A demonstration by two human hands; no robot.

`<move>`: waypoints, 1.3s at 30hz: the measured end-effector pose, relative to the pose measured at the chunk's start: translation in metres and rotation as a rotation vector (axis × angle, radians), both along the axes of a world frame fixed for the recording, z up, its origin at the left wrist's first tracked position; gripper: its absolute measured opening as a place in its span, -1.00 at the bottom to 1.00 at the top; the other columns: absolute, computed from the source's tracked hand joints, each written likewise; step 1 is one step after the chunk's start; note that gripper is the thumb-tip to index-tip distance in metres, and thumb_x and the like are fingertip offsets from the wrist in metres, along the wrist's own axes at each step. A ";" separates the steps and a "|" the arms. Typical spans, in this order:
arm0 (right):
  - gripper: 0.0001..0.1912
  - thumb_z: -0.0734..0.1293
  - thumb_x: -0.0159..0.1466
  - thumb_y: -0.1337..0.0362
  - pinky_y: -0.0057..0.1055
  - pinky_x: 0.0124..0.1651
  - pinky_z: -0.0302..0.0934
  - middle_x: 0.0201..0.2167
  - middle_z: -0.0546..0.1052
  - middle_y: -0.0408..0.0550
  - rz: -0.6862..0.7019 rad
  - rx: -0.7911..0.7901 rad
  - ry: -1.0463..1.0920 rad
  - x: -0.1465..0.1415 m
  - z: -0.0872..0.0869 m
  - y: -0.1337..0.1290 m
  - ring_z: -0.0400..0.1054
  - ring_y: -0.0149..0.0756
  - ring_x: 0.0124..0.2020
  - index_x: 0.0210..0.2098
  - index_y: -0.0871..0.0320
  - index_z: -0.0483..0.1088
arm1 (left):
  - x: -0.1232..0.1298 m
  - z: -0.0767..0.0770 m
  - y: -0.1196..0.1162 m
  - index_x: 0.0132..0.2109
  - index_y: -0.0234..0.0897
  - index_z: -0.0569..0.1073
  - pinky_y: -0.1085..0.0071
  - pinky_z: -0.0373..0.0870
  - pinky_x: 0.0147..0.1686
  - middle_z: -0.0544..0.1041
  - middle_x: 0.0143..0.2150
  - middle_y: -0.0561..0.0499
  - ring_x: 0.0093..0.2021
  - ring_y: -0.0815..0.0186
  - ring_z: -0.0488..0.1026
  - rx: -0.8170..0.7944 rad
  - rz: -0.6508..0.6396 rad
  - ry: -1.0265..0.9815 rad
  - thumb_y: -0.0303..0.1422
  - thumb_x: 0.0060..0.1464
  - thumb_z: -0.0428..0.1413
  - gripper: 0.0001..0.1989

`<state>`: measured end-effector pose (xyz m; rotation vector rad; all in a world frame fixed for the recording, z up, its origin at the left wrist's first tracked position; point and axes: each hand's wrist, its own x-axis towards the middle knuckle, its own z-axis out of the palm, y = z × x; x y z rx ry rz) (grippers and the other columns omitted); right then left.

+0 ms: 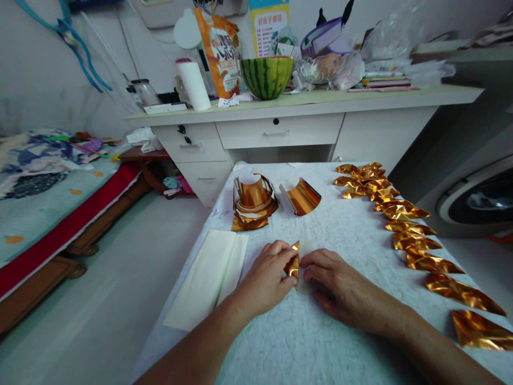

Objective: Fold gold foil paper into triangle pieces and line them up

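Near the middle of the table, my left hand (276, 272) pinches a small folded piece of gold foil paper (294, 267) between thumb and fingers. Just right of it, my right hand (340, 283) has its fingers loosely bent and apart, the tips close to the foil; I see nothing held in them. A pale, thin patch, perhaps paper, lies between the hands. Left of my left hand are sheets of cream paper (208, 275). Beyond the hands stand a stack of curled gold foil sheets (254, 200) and a separate curled gold sheet (302, 198).
Several folded gold foil pieces (414, 227) line the table's right side. Behind the cloth-covered table (272, 342) stands a white desk (276, 131) bearing a half watermelon (266, 77) and an orange snack bag (219, 56). A bed (60, 214) is at left, a washing machine (476, 192) at right.
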<state>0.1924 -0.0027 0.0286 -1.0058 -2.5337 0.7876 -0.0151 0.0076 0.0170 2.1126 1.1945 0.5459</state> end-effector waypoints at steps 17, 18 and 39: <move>-0.63 0.23 0.16 0.56 -0.25 0.11 0.23 0.02 0.40 0.04 0.008 0.004 0.047 0.007 -0.009 0.004 0.28 -0.22 0.05 -0.09 0.14 0.38 | 0.000 -0.002 0.000 0.00 -0.20 0.41 0.29 0.25 0.08 0.35 -0.02 0.00 0.02 0.23 0.28 0.015 -0.005 0.010 -0.50 -0.01 0.17 -0.62; -0.64 0.24 0.15 0.56 -0.25 0.11 0.22 0.01 0.40 0.03 0.003 0.001 0.043 0.007 -0.008 0.004 0.28 -0.22 0.06 -0.10 0.13 0.39 | 0.000 -0.002 0.000 0.00 -0.20 0.41 0.29 0.25 0.09 0.35 -0.02 0.00 0.02 0.22 0.28 0.013 -0.005 0.008 -0.50 0.00 0.16 -0.62; -0.56 0.24 0.04 0.55 -0.15 0.11 0.17 -0.03 0.48 0.03 -0.050 0.209 -0.101 -0.008 -0.009 -0.008 0.29 -0.14 0.03 -0.10 0.16 0.42 | 0.000 -0.002 0.000 0.00 -0.19 0.41 0.29 0.26 0.08 0.36 -0.02 0.00 0.03 0.22 0.29 0.021 0.009 0.016 -0.52 0.00 0.16 -0.61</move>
